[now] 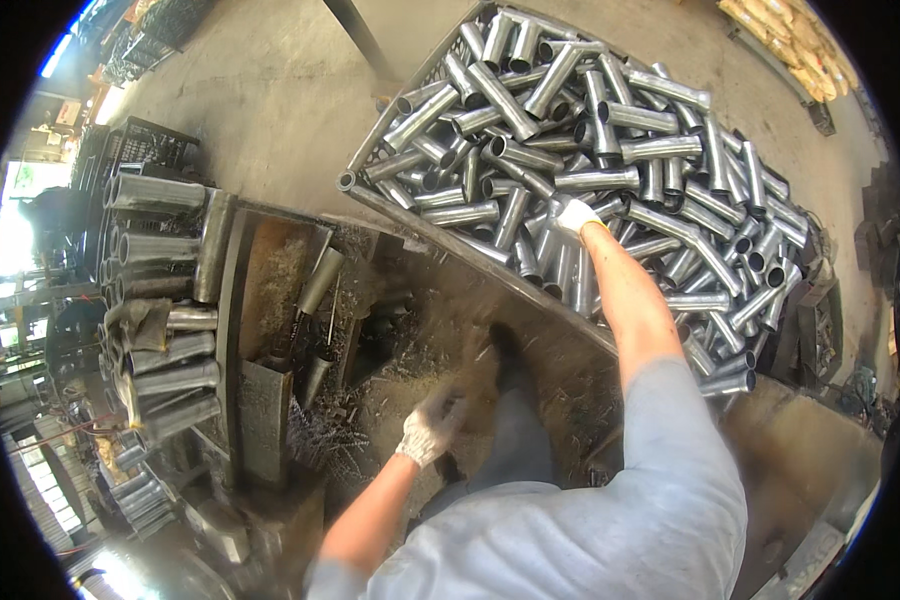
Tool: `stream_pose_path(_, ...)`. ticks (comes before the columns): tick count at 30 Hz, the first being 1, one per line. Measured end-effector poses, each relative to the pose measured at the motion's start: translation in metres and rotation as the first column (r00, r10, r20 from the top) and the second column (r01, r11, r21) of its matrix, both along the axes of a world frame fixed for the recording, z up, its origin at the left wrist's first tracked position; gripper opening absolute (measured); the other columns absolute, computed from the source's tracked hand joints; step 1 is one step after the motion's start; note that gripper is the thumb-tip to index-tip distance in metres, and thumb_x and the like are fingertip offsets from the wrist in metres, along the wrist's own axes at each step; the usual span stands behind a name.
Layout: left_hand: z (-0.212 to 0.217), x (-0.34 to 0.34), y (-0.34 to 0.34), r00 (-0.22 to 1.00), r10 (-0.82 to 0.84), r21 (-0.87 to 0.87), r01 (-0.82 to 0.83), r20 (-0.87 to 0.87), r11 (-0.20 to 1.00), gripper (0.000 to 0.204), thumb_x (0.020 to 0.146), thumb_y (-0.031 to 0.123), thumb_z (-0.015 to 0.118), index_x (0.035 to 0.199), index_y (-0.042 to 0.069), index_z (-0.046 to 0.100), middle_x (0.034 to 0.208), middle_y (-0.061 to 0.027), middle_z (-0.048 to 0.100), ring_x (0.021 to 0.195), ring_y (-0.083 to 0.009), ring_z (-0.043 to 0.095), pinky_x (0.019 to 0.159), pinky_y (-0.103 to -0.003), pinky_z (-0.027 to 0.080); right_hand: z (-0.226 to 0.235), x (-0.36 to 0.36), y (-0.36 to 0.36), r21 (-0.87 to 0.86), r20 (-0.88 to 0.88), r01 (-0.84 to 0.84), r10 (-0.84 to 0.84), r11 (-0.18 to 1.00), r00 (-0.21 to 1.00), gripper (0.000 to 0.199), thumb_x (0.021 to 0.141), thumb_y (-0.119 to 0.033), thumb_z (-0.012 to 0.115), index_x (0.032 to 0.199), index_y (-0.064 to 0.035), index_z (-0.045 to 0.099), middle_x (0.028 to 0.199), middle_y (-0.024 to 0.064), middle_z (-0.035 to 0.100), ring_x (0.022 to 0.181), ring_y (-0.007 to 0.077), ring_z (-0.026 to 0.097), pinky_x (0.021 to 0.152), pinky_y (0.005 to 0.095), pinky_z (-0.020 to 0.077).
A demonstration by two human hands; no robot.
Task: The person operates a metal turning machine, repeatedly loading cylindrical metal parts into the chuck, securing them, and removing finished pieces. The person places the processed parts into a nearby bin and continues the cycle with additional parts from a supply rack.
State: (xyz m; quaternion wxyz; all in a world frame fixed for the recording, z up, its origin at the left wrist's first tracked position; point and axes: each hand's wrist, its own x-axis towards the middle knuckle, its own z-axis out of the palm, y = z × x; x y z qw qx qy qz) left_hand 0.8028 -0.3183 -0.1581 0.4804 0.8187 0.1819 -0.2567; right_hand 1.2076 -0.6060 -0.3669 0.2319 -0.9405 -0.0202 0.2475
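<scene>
- Right hand (576,216) in a white glove, fingers curled onto a short grey steel tube (560,262) in the heaped wire crate (410,82)
- Left gloved hand (430,425) closed loosely, holding what I cannot tell
- Stacked shiny tubes (165,300) sit beside the swarf-strewn machine (270,330); the crate remains nearly full

Short silver-grey metal tubes (590,150) fill a wire-sided crate (410,85) on the right, smooth and glossy, catching bright highlights. Both hands wear white knitted cloth gloves, matt and grubby: right hand (576,216), left hand (430,428). Longer dull-grey metal pipes (160,300) stacked at left look duller, faintly streaked. The dark steel machine bed (270,300) is rough, rust-brown, littered with wiry metal shavings (315,440). The far concrete floor (270,90) is matt grey.
</scene>
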Motion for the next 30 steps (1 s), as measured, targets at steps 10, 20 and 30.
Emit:
stream_pose_path(10,-0.026,0.173,-0.026,0.985,0.155,-0.665,-0.167,-0.078,0.728,0.077,0.105,0.064,0.059,0.145,-0.001,0.053,0.126,-0.0231,0.071,0.116,-0.0405,0.070,0.102,-0.054,0.058,0.237,-0.146,0.029,0.032,0.465,-0.731,0.638,0.681,0.614,0.017,0.094,-0.026,0.063,0.084,-0.0146,0.071,0.079,0.0116,0.066,0.065,0.0317,0.070,0.055,0.0445,0.0577)
stream_pose_path(20,0.019,0.054,0.077,0.744,0.559,-0.297,-0.663,-0.366,0.687,0.059,0.084,0.020,0.086,0.133,0.003,0.058,0.107,-0.0112,0.071,0.093,-0.0260,0.075,0.087,-0.044,0.064,0.038,0.043,-0.010,-0.445,0.357,-0.332,0.504,0.832,0.786,0.027,0.096,-0.017,0.058,0.090,-0.0061,0.082,0.091,0.0201,0.079,0.083,0.0378,0.077,0.077,0.0494,0.0617)
stream_pose_path(30,0.017,-0.262,0.125,0.590,0.598,0.438,-0.409,-0.542,0.801,0.094,0.079,0.054,0.085,0.156,0.009,0.053,0.131,-0.0174,0.074,0.117,-0.0316,0.072,0.099,-0.043,0.056,-0.012,0.061,-0.044,-0.761,-0.120,-0.497,0.663,0.416,0.739,0.026,0.097,-0.023,0.067,0.116,-0.0103,0.080,0.125,0.0109,0.078,0.116,0.0264,0.076,0.095,0.0379,0.0612)
